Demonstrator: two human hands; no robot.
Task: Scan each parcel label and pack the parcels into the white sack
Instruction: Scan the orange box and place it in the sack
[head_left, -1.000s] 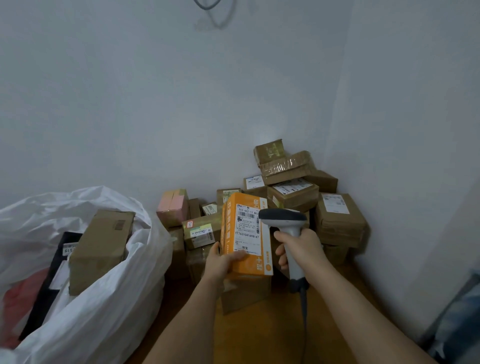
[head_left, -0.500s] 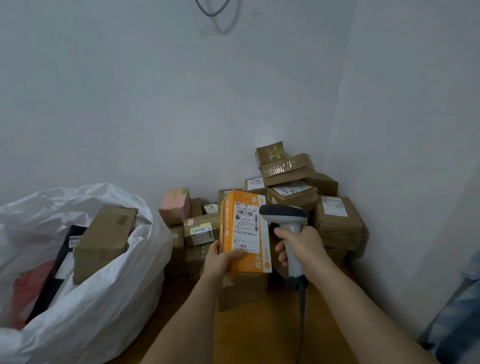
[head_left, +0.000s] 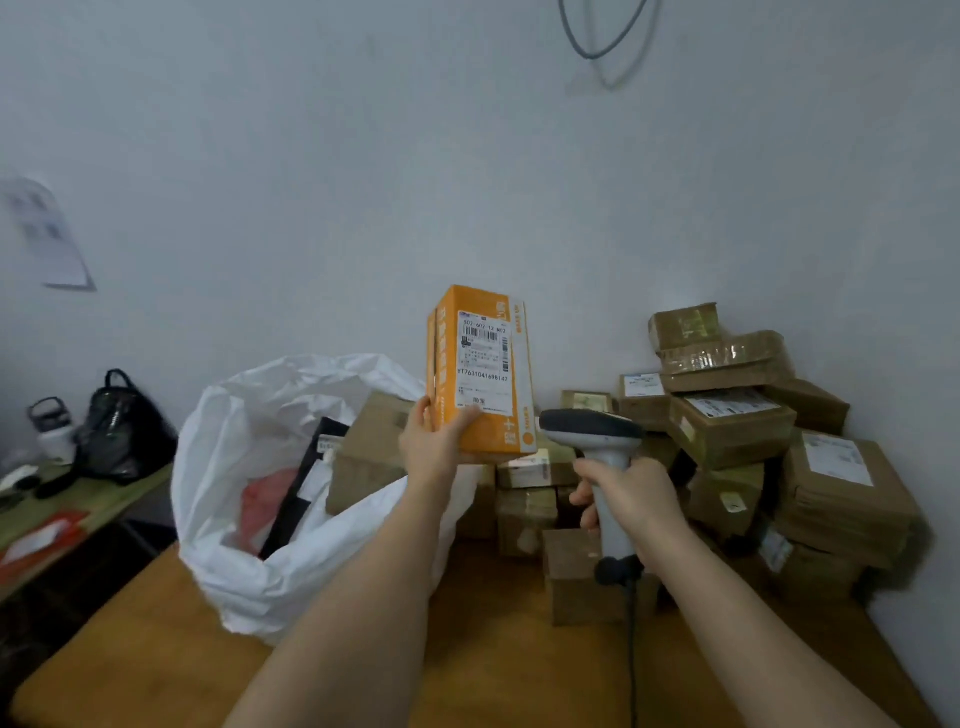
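Left hand: your left hand grips the orange parcel low, arm stretched forward.
Parcel: upright, long axis vertical, label facing you, above the white sack rim.
Right hand: your right hand wraps the scanner handle, head pointing left.

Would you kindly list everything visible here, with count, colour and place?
Orange parcel: one, orange with white label, held upright at centre.
Scanner: one, grey, right of the orange parcel.
White sack: one, white, left on the table, open, with parcels inside.
Brown parcels: many, brown, piled in the right corner.
Table: one, wooden, foreground.
Black bag: one, black, far left on the side table.
Cable: one, dark, on the wall above.
Left hand: grips the orange parcel's bottom.
Right hand: grips the scanner's handle.
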